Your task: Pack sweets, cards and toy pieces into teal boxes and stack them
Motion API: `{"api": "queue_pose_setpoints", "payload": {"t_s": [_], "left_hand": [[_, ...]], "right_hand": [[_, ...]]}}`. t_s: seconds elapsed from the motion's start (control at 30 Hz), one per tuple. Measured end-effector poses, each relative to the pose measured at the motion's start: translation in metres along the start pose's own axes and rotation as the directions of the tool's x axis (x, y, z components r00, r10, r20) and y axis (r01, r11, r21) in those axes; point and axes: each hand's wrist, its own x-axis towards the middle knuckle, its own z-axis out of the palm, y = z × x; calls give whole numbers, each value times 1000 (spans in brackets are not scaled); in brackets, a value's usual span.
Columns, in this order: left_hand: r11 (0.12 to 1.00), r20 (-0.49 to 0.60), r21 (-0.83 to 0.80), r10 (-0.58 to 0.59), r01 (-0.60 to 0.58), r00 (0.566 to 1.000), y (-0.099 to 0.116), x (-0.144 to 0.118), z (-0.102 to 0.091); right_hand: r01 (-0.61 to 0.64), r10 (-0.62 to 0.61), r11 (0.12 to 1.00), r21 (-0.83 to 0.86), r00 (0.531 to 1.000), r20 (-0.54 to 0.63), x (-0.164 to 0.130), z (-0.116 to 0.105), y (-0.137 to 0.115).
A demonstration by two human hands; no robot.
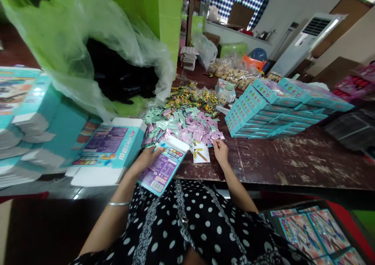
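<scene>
My left hand (146,158) grips a flat purple and turquoise printed box (161,170), thumb across its face, tilted over my lap. The white flap at the box's top end stands open. My right hand (221,152) rests at the near edge of a pile of small pink and mint-green sachets (187,124). Its fingers are curled together, and whatever lies between the fingertips is too small to make out. Between my hands, a white card (201,154) with a yellow and brown pickaxe picture lies on the table.
Unfilled-looking turquoise boxes (113,144) are stacked at left beside a plastic-lined green bin (125,111) of black pieces. Behind the sachets lie bagged yellow-green pieces (191,97). Stacked turquoise boxes (263,109) stand right on the brown table (281,159). A carton of printed boxes (304,230) sits lower right.
</scene>
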Motion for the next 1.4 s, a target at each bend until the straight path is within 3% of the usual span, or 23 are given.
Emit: {"api": "queue_pose_setpoints", "payload": {"t_s": [0.2, 0.47, 0.77, 1.4], "left_hand": [[1000, -12, 7, -17, 17, 1000, -4, 2, 1], [999, 6, 22, -27, 27, 1000, -7, 2, -1], [1000, 19, 18, -11, 10, 1000, -3, 1, 0], [1000, 41, -27, -10, 11, 999, -12, 5, -2]], "right_hand": [[-49, 52, 992, 113, 999, -18, 3, 2, 15], [-100, 102, 981, 169, 995, -1, 5, 1, 14], [-73, 80, 981, 179, 996, -37, 0, 1, 8], [-5, 24, 970, 243, 997, -75, 1, 14, 28]]}}
